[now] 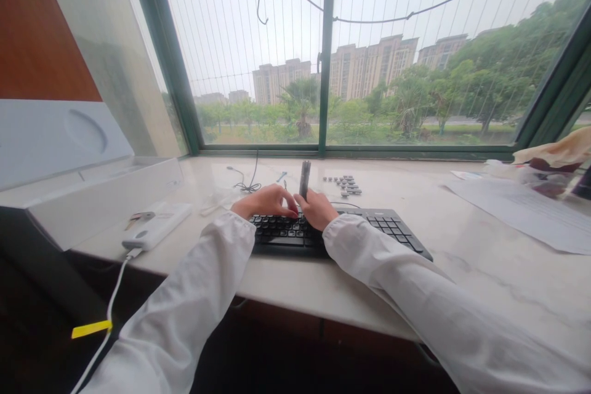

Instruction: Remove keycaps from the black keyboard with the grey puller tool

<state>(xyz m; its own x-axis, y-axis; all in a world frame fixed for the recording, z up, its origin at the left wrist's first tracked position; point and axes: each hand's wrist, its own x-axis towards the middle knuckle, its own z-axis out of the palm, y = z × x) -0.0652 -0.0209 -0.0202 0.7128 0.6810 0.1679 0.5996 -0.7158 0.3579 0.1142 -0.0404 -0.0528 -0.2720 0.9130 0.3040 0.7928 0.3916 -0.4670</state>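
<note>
A black keyboard (392,221) lies on the pale stone counter beneath both hands. In its middle-left part, several key places (289,234) look bare, with light outlines showing. My left hand (265,202) rests over the upper keys, its thumb and fingertips bent together at the key surface; whatever lies between them is too small to make out. Close beside it, my right hand (319,209) is closed around a dark, narrow, brush-like tool (305,178) that stands upright, its lower end hidden by the hand. Behind the keyboard, several loose dark keycaps (348,186) sit in rows.
A coiled black cable (249,187) and a small blue item (281,176) lie near the window. To the left are a white power bank (159,226) with a cable and an open white box (115,197). Paper sheets (521,209) cover part of the right side.
</note>
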